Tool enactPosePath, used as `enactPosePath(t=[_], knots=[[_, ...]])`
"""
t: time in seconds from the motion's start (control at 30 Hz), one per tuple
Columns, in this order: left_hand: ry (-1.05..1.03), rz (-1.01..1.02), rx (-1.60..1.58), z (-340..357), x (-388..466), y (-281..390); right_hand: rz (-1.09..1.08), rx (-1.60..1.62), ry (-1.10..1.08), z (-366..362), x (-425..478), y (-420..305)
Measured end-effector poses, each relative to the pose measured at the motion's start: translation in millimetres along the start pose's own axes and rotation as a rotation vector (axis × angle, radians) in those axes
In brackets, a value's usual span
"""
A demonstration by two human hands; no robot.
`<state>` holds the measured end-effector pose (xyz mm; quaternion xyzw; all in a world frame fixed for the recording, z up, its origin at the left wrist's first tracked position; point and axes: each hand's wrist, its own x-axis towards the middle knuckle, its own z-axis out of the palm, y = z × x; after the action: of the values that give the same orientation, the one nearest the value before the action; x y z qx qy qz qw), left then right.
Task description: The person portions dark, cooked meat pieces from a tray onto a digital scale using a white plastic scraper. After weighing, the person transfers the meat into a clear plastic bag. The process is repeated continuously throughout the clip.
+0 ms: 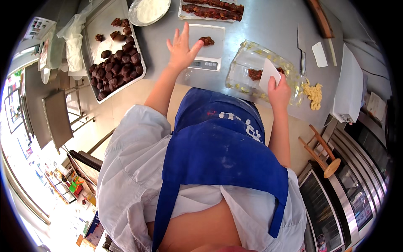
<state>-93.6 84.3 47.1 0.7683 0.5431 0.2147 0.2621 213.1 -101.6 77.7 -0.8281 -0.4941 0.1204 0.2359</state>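
Note:
My right hand point(279, 89) grips a white dough scraper point(269, 75), held upright with its lower edge at a dark reddish-brown filling log point(254, 74). The log lies on a clear plastic sheet or shallow tray point(240, 60) smeared with yellowish bits; the scraper hides part of it. Over the left edge of a white digital scale point(206, 50), my left hand point(182, 50) is spread with nothing in it. A small lump of filling point(207, 41) rests on the scale's plate, close to my thumb tip.
On the left, a metal tray point(143, 64) carries several dark balls point(116, 67) and rougher lumps. White powder fills a bowl point(149, 11). Further logs point(212, 12) lie at the far edge. Rightward are a knife point(302, 53), a white card-like scraper point(320, 54) and yellow dough scraps point(313, 94).

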Motion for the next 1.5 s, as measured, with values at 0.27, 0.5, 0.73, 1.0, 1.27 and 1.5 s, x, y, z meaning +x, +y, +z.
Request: enactPosePath(t=[0.27, 0.5, 0.73, 1.0, 1.27, 1.5], knots=[[0.139, 0.126, 0.156, -40.5, 7.7, -15.8, -0.056, 0.027, 0.014, 12.3, 1.6, -1.9], [0.109, 0.147, 0.016, -46.9, 14.3, 3.6, -0.017, -0.012, -0.067, 11.6, 0.7, -8.3], [-0.018, 0.181, -0.008, -23.3, 19.7, 19.5, -0.055, -0.007, -0.040, 10.0, -2.4, -10.7], [-0.252, 0.173, 0.065, 32.4, 16.9, 35.5, -0.002, 0.031, -0.086, 8.4, -12.9, -17.8], [-0.471, 0.190, -0.096, 105.4, -45.9, 80.1, -0.116, 0.075, -0.147, 7.5, -32.5, -32.3], [-0.499, 0.258, 0.022, 109.6, -49.1, 85.1, -0.138, -0.071, -0.262, 26.4, -38.0, -38.1]])
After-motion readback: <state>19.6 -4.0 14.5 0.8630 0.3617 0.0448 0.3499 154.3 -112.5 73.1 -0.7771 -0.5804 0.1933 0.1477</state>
